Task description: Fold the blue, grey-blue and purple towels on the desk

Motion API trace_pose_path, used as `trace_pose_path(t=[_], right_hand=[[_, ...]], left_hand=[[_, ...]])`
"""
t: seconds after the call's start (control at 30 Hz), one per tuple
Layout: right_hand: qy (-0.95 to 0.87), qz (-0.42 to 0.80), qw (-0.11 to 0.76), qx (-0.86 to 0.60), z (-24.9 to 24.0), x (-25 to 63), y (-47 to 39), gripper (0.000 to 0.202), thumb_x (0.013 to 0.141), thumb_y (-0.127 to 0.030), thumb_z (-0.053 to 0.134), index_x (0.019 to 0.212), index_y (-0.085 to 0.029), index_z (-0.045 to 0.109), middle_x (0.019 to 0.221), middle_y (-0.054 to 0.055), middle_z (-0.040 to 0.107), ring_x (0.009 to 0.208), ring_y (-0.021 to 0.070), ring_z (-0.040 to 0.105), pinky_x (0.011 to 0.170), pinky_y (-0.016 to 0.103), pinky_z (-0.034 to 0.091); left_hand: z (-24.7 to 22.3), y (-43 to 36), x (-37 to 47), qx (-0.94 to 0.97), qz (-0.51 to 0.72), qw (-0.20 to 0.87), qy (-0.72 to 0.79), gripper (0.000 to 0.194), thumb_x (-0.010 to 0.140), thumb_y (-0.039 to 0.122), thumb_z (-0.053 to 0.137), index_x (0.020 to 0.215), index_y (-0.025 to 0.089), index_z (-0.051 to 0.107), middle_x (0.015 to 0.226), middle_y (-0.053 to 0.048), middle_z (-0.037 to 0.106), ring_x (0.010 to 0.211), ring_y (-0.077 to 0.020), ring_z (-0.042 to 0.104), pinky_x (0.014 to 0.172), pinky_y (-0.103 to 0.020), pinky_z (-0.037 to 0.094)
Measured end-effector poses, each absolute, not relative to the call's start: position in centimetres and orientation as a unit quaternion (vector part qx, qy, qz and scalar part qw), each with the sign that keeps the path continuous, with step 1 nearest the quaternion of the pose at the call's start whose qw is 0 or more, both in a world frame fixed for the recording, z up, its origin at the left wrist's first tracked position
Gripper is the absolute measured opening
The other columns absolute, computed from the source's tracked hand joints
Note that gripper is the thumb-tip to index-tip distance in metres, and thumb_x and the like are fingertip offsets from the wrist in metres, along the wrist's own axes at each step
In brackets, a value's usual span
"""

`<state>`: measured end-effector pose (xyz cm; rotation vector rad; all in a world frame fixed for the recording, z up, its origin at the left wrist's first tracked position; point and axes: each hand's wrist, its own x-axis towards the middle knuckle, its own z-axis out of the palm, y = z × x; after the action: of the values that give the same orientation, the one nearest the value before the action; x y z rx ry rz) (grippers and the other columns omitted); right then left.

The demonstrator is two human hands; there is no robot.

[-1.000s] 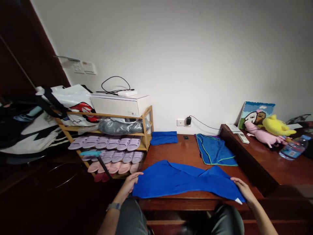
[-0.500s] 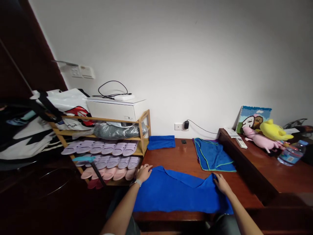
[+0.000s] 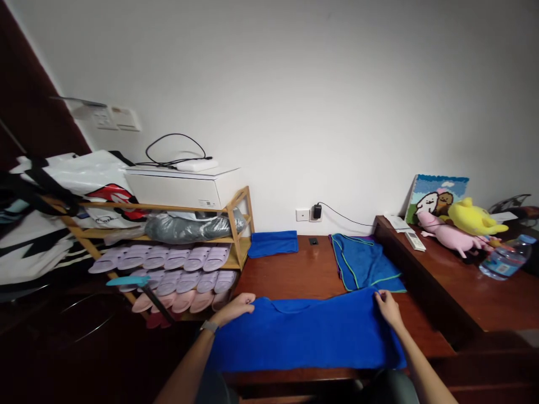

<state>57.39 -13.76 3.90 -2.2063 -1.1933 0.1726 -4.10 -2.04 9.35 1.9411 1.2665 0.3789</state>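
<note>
A bright blue towel [image 3: 307, 336] is spread across the front of the brown wooden table [image 3: 290, 278], its near edge by the table's front edge. My left hand [image 3: 239, 308] is closed at the towel's far left corner, fingers curled in a pinch. At the far right corner, my right hand [image 3: 388, 308] pinches the towel between thumb and fingers. Between the hands the far edge sags slightly, with a fold near the left. A folded blue towel [image 3: 273, 243] lies behind, by the wall. A darker blue towel with green edging [image 3: 366, 262] lies at the back right.
To the left stands a wooden rack [image 3: 242, 224] with purple and pink slippers [image 3: 177, 258] and a white box [image 3: 177, 188] on top. A raised ledge [image 3: 425, 280] on the right bears plush toys [image 3: 471, 219], a remote [image 3: 415, 241] and a water bottle [image 3: 505, 259].
Both hands have closed on the blue towel's far corners. The towel's far edge is drawn straighter and wider, and my left hand has moved left. The view has shifted slightly right.
</note>
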Motion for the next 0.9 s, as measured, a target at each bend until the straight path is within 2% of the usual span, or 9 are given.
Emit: trace_pose_path(t=[0.07,0.17,0.3,0.4,0.5,0.6,0.7,0.8,0.9], right_hand=[[-0.432,0.074,0.350,-0.828,4.2,58.5,-12.8,0.041,0.091,-0.057,0.044,0.105,-0.025,0.065,0.094,0.009,0.078,0.087,0.0277,0.076,0.080,0.036,0.058],[-0.409,0.067,0.391,-0.821,4.3,59.2,-11.2,0.045,0.089,-0.054,0.042,0.113,-0.022,0.062,0.106,0.015,0.076,0.097,0.0305,0.073,0.088,0.040,0.057],[-0.402,0.058,0.422,-0.811,3.1,58.4,-10.1,0.043,0.087,-0.046,0.039,0.108,-0.019,0.065,0.109,0.019,0.072,0.110,0.0341,0.067,0.101,0.046,0.054],[-0.403,0.054,0.437,-0.802,1.7,57.2,-10.8,0.043,0.086,-0.044,0.040,0.104,-0.018,0.068,0.112,0.021,0.069,0.114,0.0356,0.065,0.107,0.051,0.052],[-0.444,0.023,0.440,-0.780,0.5,56.0,-12.1,0.046,0.088,-0.043,0.042,0.112,-0.018,0.072,0.131,0.020,0.065,0.125,0.0349,0.062,0.115,0.053,0.048],[-0.570,-0.010,0.375,-0.731,-0.7,55.1,-13.3,0.049,0.096,-0.045,0.040,0.123,-0.021,0.074,0.146,0.017,0.063,0.135,0.0327,0.060,0.121,0.052,0.045],[-0.631,-0.008,0.273,-0.726,-1.5,54.1,-13.8,0.056,0.101,-0.048,0.036,0.136,-0.025,0.072,0.152,0.013,0.064,0.142,0.0304,0.058,0.124,0.051,0.043],[-0.609,-0.017,0.193,-0.770,-1.3,52.9,-14.1,0.062,0.103,-0.045,0.031,0.151,-0.026,0.064,0.161,0.010,0.059,0.150,0.0304,0.052,0.126,0.052,0.039],[-0.578,-0.013,0.132,-0.805,0.2,51.5,-14.6,0.064,0.102,-0.043,0.031,0.159,-0.028,0.057,0.167,0.009,0.053,0.152,0.0321,0.049,0.123,0.054,0.041]], left_hand=[[9.7,-1.2,-4.6,0.751,0.188,0.377,0.508,0.022,0.074,0.040,0.060,0.073,0.026,0.043,0.071,0.007,0.048,0.071,-0.0161,0.050,0.064,-0.027,0.042],[9.9,0.8,-4.9,0.738,0.244,0.340,0.529,0.018,0.077,0.039,0.062,0.079,0.025,0.051,0.078,0.004,0.058,0.079,-0.0186,0.059,0.072,-0.029,0.049],[8.7,2.4,-4.4,0.721,0.292,0.250,0.576,0.007,0.080,0.030,0.062,0.084,0.024,0.064,0.093,-0.004,0.071,0.100,-0.0251,0.067,0.095,-0.039,0.053],[6.9,1.6,-4.0,0.711,0.312,0.176,0.605,0.018,0.085,0.024,0.060,0.095,0.024,0.074,0.117,-0.010,0.075,0.124,-0.0311,0.063,0.115,-0.050,0.046],[4.9,0.0,-3.9,0.716,0.320,0.124,0.609,0.033,0.092,0.024,0.055,0.115,0.024,0.077,0.138,-0.013,0.071,0.138,-0.0329,0.058,0.123,-0.053,0.040],[3.2,-0.9,-4.0,0.735,0.301,0.035,0.607,0.044,0.101,0.028,0.044,0.131,0.023,0.075,0.143,-0.015,0.069,0.136,-0.0319,0.061,0.119,-0.051,0.047],[2.2,-0.8,-4.0,0.765,0.253,-0.012,0.593,0.047,0.106,0.035,0.040,0.135,0.024,0.075,0.141,-0.014,0.072,0.134,-0.0310,0.065,0.117,-0.050,0.051],[2.0,-0.2,-3.8,0.793,0.204,0.006,0.575,0.050,0.105,0.040,0.043,0.146,0.025,0.069,0.154,-0.012,0.067,0.145,-0.0308,0.059,0.123,-0.051,0.046],[2.1,0.4,-3.5,0.800,0.158,0.020,0.579,0.057,0.106,0.040,0.040,0.158,0.025,0.059,0.166,-0.012,0.056,0.156,-0.0307,0.048,0.130,-0.054,0.037]])
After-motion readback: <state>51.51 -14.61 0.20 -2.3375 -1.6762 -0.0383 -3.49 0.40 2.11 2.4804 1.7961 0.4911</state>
